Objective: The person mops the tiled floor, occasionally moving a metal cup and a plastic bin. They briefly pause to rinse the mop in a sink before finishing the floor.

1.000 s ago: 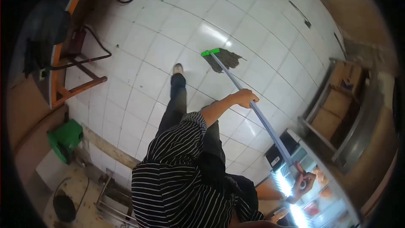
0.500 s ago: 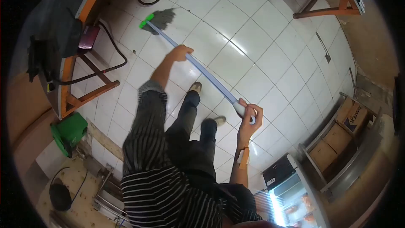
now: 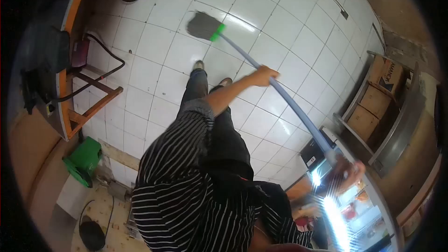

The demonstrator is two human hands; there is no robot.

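A mop with a pale blue handle (image 3: 289,102) runs from the lower right up to a green head and grey mop strands (image 3: 203,24) lying on the white tiled floor (image 3: 154,42). My left hand (image 3: 263,75) grips the handle about midway along. My right hand (image 3: 347,170) is closed around the handle's top end, in front of a lit display fridge. My striped sleeve and dark trousers fill the middle of the view, with both shoes on the tiles below the mop head.
An orange-framed table (image 3: 70,88) with dark cables stands at the left, a green plastic stool (image 3: 84,161) below it. Metal shelves with cardboard boxes (image 3: 378,93) line the right wall. The lit display fridge (image 3: 345,210) sits at the lower right.
The mop head has swung from the upper left by the table toward the middle of the floor. My right hand has dropped back to the lower right by the fridge.
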